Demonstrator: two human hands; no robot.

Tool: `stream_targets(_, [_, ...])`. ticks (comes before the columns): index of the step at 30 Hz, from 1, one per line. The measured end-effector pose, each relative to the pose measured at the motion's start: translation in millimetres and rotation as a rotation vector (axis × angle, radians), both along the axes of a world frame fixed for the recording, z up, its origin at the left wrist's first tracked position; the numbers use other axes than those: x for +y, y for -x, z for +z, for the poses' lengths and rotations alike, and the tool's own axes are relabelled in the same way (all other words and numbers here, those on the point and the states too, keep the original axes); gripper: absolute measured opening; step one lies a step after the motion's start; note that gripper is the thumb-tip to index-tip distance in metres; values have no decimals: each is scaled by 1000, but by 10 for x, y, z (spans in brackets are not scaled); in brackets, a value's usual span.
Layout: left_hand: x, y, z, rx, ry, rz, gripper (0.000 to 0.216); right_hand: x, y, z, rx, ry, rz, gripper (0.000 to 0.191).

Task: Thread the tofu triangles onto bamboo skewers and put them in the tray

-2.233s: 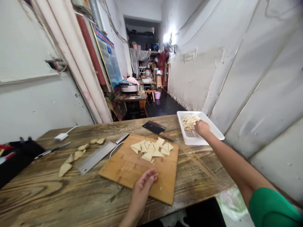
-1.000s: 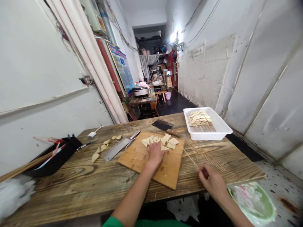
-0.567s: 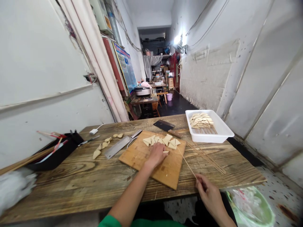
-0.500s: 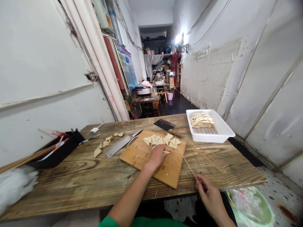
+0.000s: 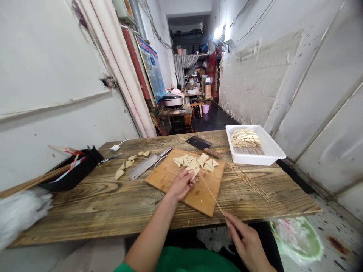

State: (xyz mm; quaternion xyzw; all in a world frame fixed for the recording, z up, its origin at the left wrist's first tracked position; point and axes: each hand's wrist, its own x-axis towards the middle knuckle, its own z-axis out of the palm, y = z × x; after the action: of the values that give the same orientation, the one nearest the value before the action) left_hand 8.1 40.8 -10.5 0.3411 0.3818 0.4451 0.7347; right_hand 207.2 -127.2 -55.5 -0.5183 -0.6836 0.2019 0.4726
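Observation:
Over the wooden cutting board (image 5: 166, 179), my left hand (image 5: 180, 185) pinches a pale triangular tofu piece (image 5: 195, 173) by its left side. My right hand (image 5: 244, 236), at the table's front edge, grips the lower end of a thin wooden skewer (image 5: 214, 198). This skewer slants up and left, its tip close to the held piece; whether they touch I cannot tell. Behind my left hand, several more tofu triangles (image 5: 209, 164) lie in a loose heap along the board's far side.
A white tray (image 5: 252, 160) of skewered pieces stands at back right, with loose skewers (image 5: 253, 185) before it. Left of the board lie a metal cleaver (image 5: 145, 167) and pale scraps (image 5: 120, 174); behind it, a dark-bladed knife (image 5: 198, 142). A black box (image 5: 70, 177) sits far left.
My left hand has lifted and turned the tofu piece, so its triangular face shows. My right hand has moved left and slightly down, bringing the skewer's tip nearer the piece. The view has shifted slightly.

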Motion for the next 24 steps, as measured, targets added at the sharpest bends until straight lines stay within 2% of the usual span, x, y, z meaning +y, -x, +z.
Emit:
stream_targets(3, [-52,2,60,-91,85,10,14,-8,14,10,-44,-14,41,33])
stream_targets(9, [-80,-12,144,-156,229,5,17,-15,27,6,-63,5,51,36])
stream_targets(24, [-94,-29,172,-183,240,-25,11,-17,27,57,-65,-11,42,35])
